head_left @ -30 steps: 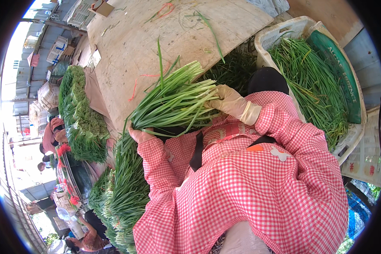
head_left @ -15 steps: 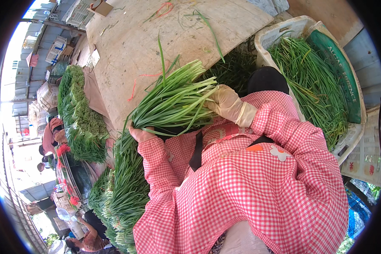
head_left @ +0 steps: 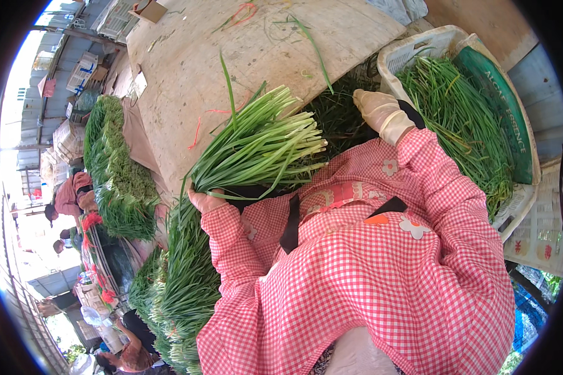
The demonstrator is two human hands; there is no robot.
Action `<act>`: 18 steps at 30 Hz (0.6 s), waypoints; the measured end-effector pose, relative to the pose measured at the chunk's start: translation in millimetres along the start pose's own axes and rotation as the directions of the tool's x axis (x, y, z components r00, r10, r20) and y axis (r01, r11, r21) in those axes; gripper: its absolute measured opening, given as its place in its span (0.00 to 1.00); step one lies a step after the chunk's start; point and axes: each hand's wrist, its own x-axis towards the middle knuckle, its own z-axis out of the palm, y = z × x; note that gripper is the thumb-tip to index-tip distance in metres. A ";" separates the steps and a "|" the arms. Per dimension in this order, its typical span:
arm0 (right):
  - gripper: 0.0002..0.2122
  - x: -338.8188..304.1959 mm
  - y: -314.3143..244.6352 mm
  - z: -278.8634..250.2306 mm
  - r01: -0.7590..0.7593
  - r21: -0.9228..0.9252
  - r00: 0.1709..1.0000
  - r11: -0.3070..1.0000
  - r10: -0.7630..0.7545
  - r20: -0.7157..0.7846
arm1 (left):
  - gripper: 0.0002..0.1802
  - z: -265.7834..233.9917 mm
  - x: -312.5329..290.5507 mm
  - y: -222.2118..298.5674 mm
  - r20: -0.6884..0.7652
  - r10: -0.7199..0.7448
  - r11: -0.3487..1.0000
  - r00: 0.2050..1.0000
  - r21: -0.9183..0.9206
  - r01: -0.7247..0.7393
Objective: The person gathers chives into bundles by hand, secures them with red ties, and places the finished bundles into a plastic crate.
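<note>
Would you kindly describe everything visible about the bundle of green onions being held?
The bundle of green onions is a thick sheaf of long stalks, pale whitish-green at the cut ends and darker green toward the leaves. It lies roughly level above the wooden board, its pale ends pointing right and a few loose leaves sticking upward. The left hand grips it from below near the leafy end; the gloved right hand is apart from it.

Left hand (head_left: 204, 201) clenched low; gloved right hand (head_left: 379, 112) extended, fingers loose.
</note>
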 end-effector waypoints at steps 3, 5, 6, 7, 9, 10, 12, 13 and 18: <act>0.08 -3.2 -22.3 0.8 0.211 0.516 0.942 0.830 -0.313 0.119 | 0.24 0.5 -6.3 1.5 -0.006 0.010 1.000 1.000 -0.012 -0.011; 0.16 -7.2 -35.9 29.8 0.031 0.864 0.863 0.503 -0.449 0.231 | 0.24 2.7 -4.3 -1.8 -0.018 -0.018 0.999 1.000 -0.030 0.018; 0.17 -11.4 -54.5 25.3 -0.187 0.830 0.800 0.525 -0.409 0.439 | 0.24 2.3 -3.3 -2.1 -0.028 -0.031 0.999 0.999 -0.038 0.030; 0.19 -19.9 -69.1 14.7 -0.169 0.755 0.747 0.633 -0.417 0.517 | 0.24 2.5 -4.0 -1.5 -0.017 -0.042 0.998 0.999 -0.046 0.041; 0.14 -13.5 -60.9 62.4 0.180 0.825 0.680 0.536 -0.674 0.290 | 0.24 6.4 -4.1 -4.0 0.010 -0.076 0.995 0.997 -0.057 0.076; 0.11 -26.2 -84.5 36.1 -0.065 0.847 0.681 0.527 -0.597 0.424 | 0.24 0.2 -1.5 0.3 0.029 -0.081 0.995 0.996 -0.056 0.082; 0.08 -31.8 -96.0 24.1 -0.314 0.827 0.708 0.467 -0.465 0.532 | 0.24 -3.8 0.9 6.9 0.074 -0.099 0.993 0.992 -0.056 0.103; 0.08 -28.3 -90.7 24.2 -0.320 0.838 0.766 0.442 -0.400 0.503 | 0.24 -0.8 -2.6 8.3 0.063 -0.152 0.982 0.986 -0.099 0.158; 0.06 -9.0 -33.4 22.9 -0.222 0.911 0.940 0.347 -0.170 0.294 | 0.23 14.0 -13.0 2.0 -0.043 -0.103 0.982 0.994 -0.162 0.095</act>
